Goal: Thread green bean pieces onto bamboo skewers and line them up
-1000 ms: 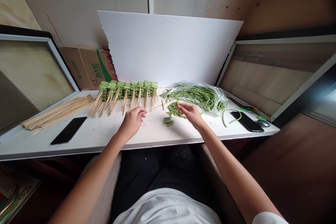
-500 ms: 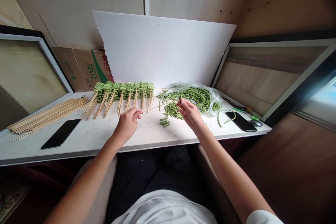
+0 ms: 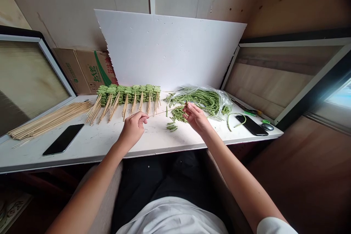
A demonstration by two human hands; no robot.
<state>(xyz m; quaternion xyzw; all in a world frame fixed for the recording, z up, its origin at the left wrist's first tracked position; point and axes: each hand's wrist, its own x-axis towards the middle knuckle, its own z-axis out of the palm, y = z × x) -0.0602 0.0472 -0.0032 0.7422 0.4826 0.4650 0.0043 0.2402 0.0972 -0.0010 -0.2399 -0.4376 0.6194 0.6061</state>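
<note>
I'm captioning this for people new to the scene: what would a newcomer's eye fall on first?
Probably the big white board standing along the back of the table, with the stacked skewers of green pieces in front of its lower left corner. To their right, long green beans lie heaped in a clear plastic bag. Front and centre, the left hand holds a thin stick and the right hand pinches a short green piece.

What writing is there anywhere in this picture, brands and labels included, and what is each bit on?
"北大荒": green, on the cardboard box at the back left.
"花生": red, on the same box, beside the white board; what follows is unclear.
Small lettering under the green characters and by the box's round logo: too small to read surely.
Printed item, bottom left: marks too blurred to read.
</note>
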